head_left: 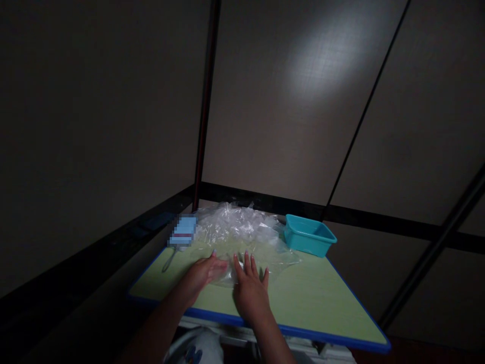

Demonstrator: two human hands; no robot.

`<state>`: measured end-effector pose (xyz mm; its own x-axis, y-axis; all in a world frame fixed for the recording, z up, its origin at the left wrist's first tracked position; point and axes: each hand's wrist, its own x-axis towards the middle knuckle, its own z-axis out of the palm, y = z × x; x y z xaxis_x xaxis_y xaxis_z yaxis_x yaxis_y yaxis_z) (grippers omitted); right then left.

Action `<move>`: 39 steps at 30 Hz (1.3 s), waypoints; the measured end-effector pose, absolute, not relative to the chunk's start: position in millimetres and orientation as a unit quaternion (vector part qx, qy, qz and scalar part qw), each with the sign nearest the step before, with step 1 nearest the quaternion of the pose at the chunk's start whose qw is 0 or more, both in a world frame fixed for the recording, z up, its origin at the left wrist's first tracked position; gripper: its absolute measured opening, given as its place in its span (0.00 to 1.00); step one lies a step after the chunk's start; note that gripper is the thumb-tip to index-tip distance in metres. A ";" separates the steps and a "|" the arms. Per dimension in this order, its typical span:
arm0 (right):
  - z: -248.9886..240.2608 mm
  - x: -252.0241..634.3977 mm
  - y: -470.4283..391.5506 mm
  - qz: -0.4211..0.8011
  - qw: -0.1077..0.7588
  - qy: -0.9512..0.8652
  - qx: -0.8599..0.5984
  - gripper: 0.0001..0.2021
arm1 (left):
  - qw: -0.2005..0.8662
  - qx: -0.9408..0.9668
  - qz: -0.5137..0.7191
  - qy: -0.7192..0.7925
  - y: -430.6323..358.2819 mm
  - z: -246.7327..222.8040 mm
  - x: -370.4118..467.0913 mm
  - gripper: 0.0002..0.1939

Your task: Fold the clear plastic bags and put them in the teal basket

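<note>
A clear plastic bag (278, 260) lies spread flat over the near middle of the table. My right hand (250, 290) rests on it palm down, fingers stretched and spread. At the bag's near left part is my left hand (202, 273), turned sideways with its fingers reaching to the right and the thumb apart from them. Neither hand shows anything gripped. Just beyond the hands rises a loose heap of crumpled clear plastic bags (238, 222). Where the flat bag meets the heap is hard to make out.
The pale green table (322, 298) has a blue edge. A turquoise plastic basin (308, 237) stands at its back right. Toward the back left lies a blurred light-blue item (184, 231) with a looped strap (169, 260). Panelled walls (276, 126) stand behind and to the left.
</note>
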<state>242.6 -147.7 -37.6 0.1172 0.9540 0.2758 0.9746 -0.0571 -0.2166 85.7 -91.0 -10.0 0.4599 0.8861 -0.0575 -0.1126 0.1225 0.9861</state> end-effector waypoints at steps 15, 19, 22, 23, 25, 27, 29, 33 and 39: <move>-28.5 239.5 -151.3 -0.050 0.151 -0.688 -0.709 0.33 | 0.449 0.688 0.402 0.404 -69.0 -23.1 75.2 0.22; -22.6 238.1 -152.4 -0.055 0.122 -0.704 -0.698 0.27 | 0.453 0.680 0.409 0.405 -60.2 -30.7 75.5 0.26; -22.2 236.7 -150.7 -0.069 0.111 -0.712 -0.690 0.25 | 0.458 0.666 0.419 0.413 -57.5 -31.7 74.6 0.28; -22.3 236.2 -149.9 -0.073 0.110 -0.716 -0.685 0.25 | 0.460 0.662 0.422 0.415 -57.3 -31.5 74.2 0.28; -22.3 235.1 -148.5 -0.077 0.106 -0.722 -0.680 0.25 | 0.463 0.656 0.421 0.421 -57.4 -31.4 73.4 0.29; -21.3 234.0 -147.4 -0.074 0.096 -0.727 -0.675 0.24 | 0.466 0.655 0.416 0.426 -57.2 -31.7 73.1 0.30; -19.6 232.8 -146.6 -0.071 0.087 -0.735 -0.669 0.24 | 0.464 0.658 0.410 0.428 -56.1 -32.6 73.6 0.29; -17.4 230.1 -144.5 -0.069 0.074 -0.742 -0.663 0.24 | 0.434 0.685 0.401 0.426 -52.0 -33.6 75.5 0.26; -17.8 225.0 -139.9 -0.065 0.059 -0.740 -0.667 0.23 | 0.383 0.727 0.395 0.411 -52.6 -29.2 75.8 0.21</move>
